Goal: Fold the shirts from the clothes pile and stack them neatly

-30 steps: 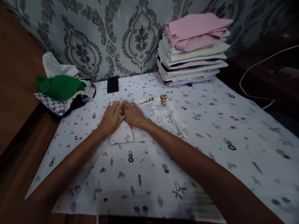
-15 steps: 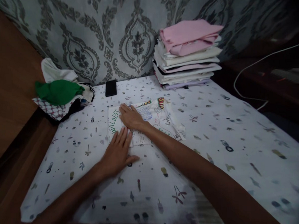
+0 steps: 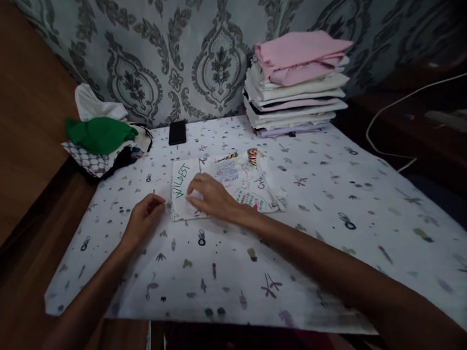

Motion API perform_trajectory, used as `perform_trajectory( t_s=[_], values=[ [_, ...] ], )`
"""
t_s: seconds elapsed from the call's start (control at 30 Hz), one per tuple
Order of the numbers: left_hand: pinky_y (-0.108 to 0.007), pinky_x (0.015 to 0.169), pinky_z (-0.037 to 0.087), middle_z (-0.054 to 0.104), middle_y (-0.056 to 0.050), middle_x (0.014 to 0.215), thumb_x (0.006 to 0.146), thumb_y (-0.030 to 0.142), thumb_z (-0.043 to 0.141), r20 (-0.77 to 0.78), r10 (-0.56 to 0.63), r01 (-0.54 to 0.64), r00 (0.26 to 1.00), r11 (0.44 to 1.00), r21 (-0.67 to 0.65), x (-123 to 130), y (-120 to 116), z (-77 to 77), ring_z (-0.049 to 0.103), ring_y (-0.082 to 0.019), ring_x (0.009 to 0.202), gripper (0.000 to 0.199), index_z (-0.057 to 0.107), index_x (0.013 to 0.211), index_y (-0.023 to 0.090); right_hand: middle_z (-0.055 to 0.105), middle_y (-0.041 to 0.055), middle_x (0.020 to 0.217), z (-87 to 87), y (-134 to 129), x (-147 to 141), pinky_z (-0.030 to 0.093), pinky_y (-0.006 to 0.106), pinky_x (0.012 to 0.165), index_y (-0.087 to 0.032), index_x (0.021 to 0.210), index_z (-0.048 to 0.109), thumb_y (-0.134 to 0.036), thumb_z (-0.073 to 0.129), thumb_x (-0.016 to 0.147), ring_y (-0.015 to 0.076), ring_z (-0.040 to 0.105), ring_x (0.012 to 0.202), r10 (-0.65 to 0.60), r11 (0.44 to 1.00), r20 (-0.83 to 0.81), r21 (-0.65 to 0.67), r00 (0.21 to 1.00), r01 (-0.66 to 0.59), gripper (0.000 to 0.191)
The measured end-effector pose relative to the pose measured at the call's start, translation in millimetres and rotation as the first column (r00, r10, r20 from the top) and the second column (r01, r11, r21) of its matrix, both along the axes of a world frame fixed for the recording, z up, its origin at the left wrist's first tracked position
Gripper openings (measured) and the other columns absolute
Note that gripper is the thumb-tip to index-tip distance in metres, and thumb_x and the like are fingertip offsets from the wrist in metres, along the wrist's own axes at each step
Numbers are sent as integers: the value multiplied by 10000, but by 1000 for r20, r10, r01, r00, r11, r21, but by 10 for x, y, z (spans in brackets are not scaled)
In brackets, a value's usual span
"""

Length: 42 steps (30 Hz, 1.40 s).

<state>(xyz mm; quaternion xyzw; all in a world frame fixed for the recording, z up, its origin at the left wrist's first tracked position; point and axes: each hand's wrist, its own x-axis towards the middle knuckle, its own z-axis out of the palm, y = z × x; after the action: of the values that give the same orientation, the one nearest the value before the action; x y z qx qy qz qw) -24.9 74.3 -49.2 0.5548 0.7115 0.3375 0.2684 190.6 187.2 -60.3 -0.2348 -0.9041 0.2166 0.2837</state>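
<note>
A white folded garment (image 3: 253, 176) covered in coloured handwriting lies flat on the table, the word WILDEST in green on its left fold. Over the middle of it is my right hand (image 3: 211, 197), fingers bent and the thumb a little apart from them, with no cloth seen gripped. Just left of the garment's edge, my left hand (image 3: 144, 219) rests low over the tablecloth. Its fingers are curled against the thumb, and nothing shows in them.
A tall stack of folded clothes (image 3: 299, 93), pink on top, stands at the back right. Loose clothes with a green piece (image 3: 102, 135) are heaped at the back left. A black phone (image 3: 177, 133) lies near the patterned wall. A white cable (image 3: 375, 120) hangs at right.
My left hand has moved off the garment to the left and curled its fingers. My right hand has lifted from lying flat and bent its fingers, uncovering more writing.
</note>
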Motion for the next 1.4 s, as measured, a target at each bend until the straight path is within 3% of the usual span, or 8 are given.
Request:
perform_trajectory(
  t_s=[0.07, 0.13, 0.3, 0.53, 0.77, 1.0, 1.23, 1.4],
  values=[
    [-300, 646, 463, 618, -4, 775, 852, 433, 550, -46, -89, 86, 995, 995, -47, 51, -70, 23, 567, -182, 708, 227, 613, 910, 222, 601, 78, 969, -18, -202, 91, 417, 341, 808, -168, 914, 641, -294, 639, 923, 215, 519, 908, 135, 985, 86, 98, 987, -143, 127],
    [-326, 713, 472, 635, -18, 827, 854, 427, 555, -123, -166, 159, 979, 985, -63, 113, -132, 54, 583, -199, 773, 220, 610, 918, 224, 590, 79, 936, -66, -314, 149, 395, 347, 785, -164, 893, 633, -262, 670, 906, 217, 501, 881, 177, 964, 174, 167, 969, -206, 106],
    [-373, 832, 478, 643, -40, 967, 853, 414, 579, -368, -230, 223, 901, 973, -61, 242, -210, 64, 605, -246, 944, 211, 571, 978, 244, 597, 74, 893, -188, -317, 146, 398, 346, 782, -178, 871, 627, -194, 552, 966, 215, 511, 853, 115, 982, 168, 126, 979, -138, 122],
    [-323, 709, 455, 635, -54, 974, 951, 365, 493, -660, -97, 117, 745, 993, -13, 450, -192, -24, 620, -244, 954, 149, 573, 952, 239, 621, 39, 835, -196, -293, 122, 406, 305, 762, -186, 842, 605, -151, 559, 932, 190, 540, 833, 40, 990, 40, -136, 998, -34, 107],
    [-311, 594, 387, 672, -65, 1001, 909, 284, 526, -767, -75, -7, 637, 995, -103, 526, -158, 1, 649, -262, 928, 80, 564, 962, 237, 617, 41, 859, -252, -267, 124, 397, 303, 772, -188, 859, 620, -169, 583, 921, 194, 539, 856, 71, 994, 42, -87, 997, -67, 75],
    [-327, 617, 393, 693, -53, 844, 885, 211, 465, -728, -133, -17, 673, 981, -194, 495, -240, 23, 667, -266, 780, 125, 526, 992, 237, 592, 44, 861, -275, -250, 126, 370, 293, 743, -194, 861, 635, -154, 563, 917, 195, 514, 845, 79, 996, 76, -45, 994, -76, 99],
    [-322, 633, 400, 637, 5, 756, 810, 175, 489, -581, -94, -3, 808, 986, -164, 414, -280, 68, 614, -228, 679, 307, 477, 1108, 245, 598, 51, 881, -274, -254, 127, 370, 294, 751, -186, 869, 634, -151, 559, 918, 198, 515, 874, 83, 994, 65, -70, 994, -78, 96],
    [-329, 657, 428, 606, -1, 766, 807, 249, 495, -479, -84, 26, 874, 992, -127, 343, -351, 98, 579, -206, 679, 162, 501, 969, 245, 602, 51, 882, -284, -253, 125, 377, 294, 757, -190, 864, 633, -152, 558, 914, 196, 520, 874, 91, 993, 63, -87, 994, -85, 98]
  ],
)
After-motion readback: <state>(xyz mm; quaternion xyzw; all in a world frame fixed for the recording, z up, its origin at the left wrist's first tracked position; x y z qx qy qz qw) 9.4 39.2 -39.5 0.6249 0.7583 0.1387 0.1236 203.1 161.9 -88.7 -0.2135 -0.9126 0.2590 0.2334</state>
